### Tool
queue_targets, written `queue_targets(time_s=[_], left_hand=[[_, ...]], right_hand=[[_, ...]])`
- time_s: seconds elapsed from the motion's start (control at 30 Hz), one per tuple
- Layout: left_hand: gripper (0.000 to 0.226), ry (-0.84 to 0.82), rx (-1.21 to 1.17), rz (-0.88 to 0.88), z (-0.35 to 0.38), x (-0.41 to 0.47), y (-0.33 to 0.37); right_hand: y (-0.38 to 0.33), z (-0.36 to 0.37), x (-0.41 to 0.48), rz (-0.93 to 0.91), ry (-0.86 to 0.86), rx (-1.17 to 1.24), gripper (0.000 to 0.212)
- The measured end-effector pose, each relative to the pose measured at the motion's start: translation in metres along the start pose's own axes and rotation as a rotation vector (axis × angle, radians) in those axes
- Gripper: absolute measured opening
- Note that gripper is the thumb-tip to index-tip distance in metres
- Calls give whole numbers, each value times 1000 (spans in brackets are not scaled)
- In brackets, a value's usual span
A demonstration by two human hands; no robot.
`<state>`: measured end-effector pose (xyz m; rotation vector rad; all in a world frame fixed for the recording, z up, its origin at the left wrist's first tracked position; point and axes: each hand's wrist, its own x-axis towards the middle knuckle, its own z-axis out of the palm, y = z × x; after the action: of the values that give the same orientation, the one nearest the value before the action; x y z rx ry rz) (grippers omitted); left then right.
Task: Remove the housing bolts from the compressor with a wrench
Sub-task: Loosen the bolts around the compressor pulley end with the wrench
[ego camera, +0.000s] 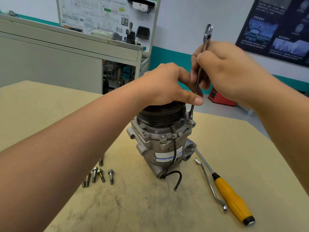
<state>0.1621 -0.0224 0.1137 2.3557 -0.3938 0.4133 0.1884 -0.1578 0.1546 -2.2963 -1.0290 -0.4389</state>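
**Now: wrench stood on a flange bolt, both hands at the compressor**

Broadly, a tan, scuffed worktop (234,156) fills the lower view, with a grey cabinet (50,56) behind it against the wall. The compressor (160,144) stands on end near the middle of the worktop, its black grooved pulley (160,114) uppermost and its labelled side facing the camera.

The left hand (167,84) lies over the top of the pulley with curled fingers, and its thumb tip is against the shank of the wrench (206,39). Whether those fingers clasp the pulley rim or the tool is hidden from here, so I cannot tell. The right hand (230,71) is higher and just to the right, clenched round the middle of the wrench. The wrench stands nearly upright, and its open top end pokes out above the knuckles.

A yellow-handled screwdriver (232,196) lies on the worktop to the right of the compressor, its shaft running up to the housing. A spare wrench (207,178), thin and bent at both ends, lies just beside it. A black cable (177,180) hangs down the front of the housing and curls onto the worktop.

Several loose bolts (98,175) lie in a cluster left of the compressor, partly covered by the left forearm. One bolt (190,121) sits in the right side of the flange, and the lower end of the wrench is on its head.
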Motion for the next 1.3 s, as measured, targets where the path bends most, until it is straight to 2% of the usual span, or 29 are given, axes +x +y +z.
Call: queue_targets(time_s=[0.13, 0.23, 0.33, 0.43, 0.53, 0.7, 0.77, 0.83, 1.0, 1.17, 1.3], left_hand=[[52, 22, 19, -17, 1, 3, -2], [41, 74, 29, -47, 3, 3, -3], [34, 125, 28, -70, 4, 1, -3], [33, 127, 29, -65, 6, -1, 0], [19, 95, 39, -39, 5, -5, -1], [19, -4, 57, 28, -1, -8, 0], [26, 6, 86, 34, 1, -6, 0], [23, 49, 109, 16, 3, -7, 4], [28, 111, 120, 10, 5, -7, 6], [28, 141, 133, -11, 8, -8, 3], [20, 18, 103, -3, -1, -9, 2]], right_hand=[[-1, -1, 0, -32, -44, 27, 28], [3, 5, -3, -63, -10, -38, 15], [4, 7, -7, -111, 60, -86, 16], [1, 6, -12, -105, 56, 29, 22], [1, 6, -21, -86, -34, 199, 19], [7, 4, -31, -115, -38, 221, 27], [8, 4, -33, -133, -38, 221, 21], [11, 3, -33, -148, -14, 205, 16], [12, 2, -30, -119, 77, 304, 18], [9, 5, -20, -97, 51, 311, 19], [7, 7, -15, -76, 24, 187, 18]])
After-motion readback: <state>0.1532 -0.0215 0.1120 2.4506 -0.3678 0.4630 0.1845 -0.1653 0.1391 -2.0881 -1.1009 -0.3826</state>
